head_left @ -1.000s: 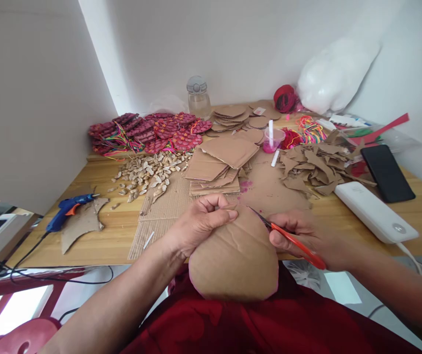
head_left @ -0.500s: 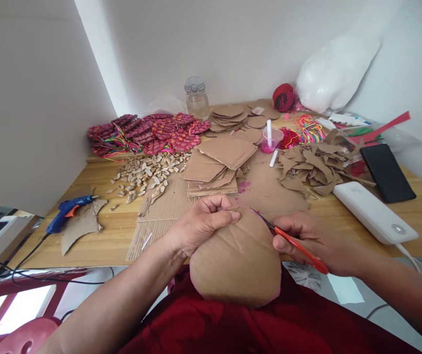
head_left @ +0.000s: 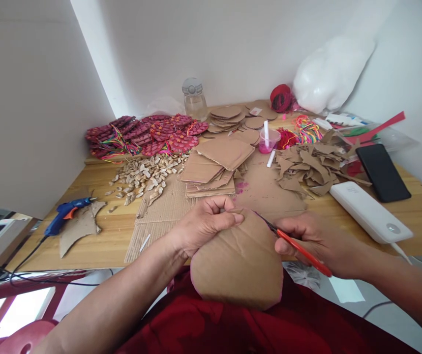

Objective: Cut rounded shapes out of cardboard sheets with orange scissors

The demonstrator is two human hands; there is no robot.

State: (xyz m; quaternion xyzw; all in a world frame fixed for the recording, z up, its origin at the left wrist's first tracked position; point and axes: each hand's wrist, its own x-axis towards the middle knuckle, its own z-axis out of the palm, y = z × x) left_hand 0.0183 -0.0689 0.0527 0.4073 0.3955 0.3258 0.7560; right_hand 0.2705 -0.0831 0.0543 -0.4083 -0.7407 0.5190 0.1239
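Observation:
A rounded piece of cardboard (head_left: 238, 260) with a purplish line along its edge is tilted above my lap. My left hand (head_left: 209, 221) pinches its upper left part between thumb and fingers. Scissors (head_left: 303, 250) with orange-red handles are gripped in my right hand (head_left: 314, 241), their dark blades at the cardboard's upper right edge. Just beyond lies a stack of cut cardboard pieces (head_left: 218, 160) on a larger corrugated sheet (head_left: 155, 216).
Peanut shells (head_left: 144, 174), a blue glue gun (head_left: 65, 214) with its cord and red decorated pieces (head_left: 148, 132) are at left. To the right are cardboard scraps (head_left: 309, 164), a white power bank (head_left: 369, 211) and a black phone (head_left: 382, 172). A cup of pink liquid (head_left: 269, 140) and a jar (head_left: 195, 98) stand farther back.
The view has shifted slightly. The cardboard and both hands sit slightly lower and to the right in the picture; both grips look the same.

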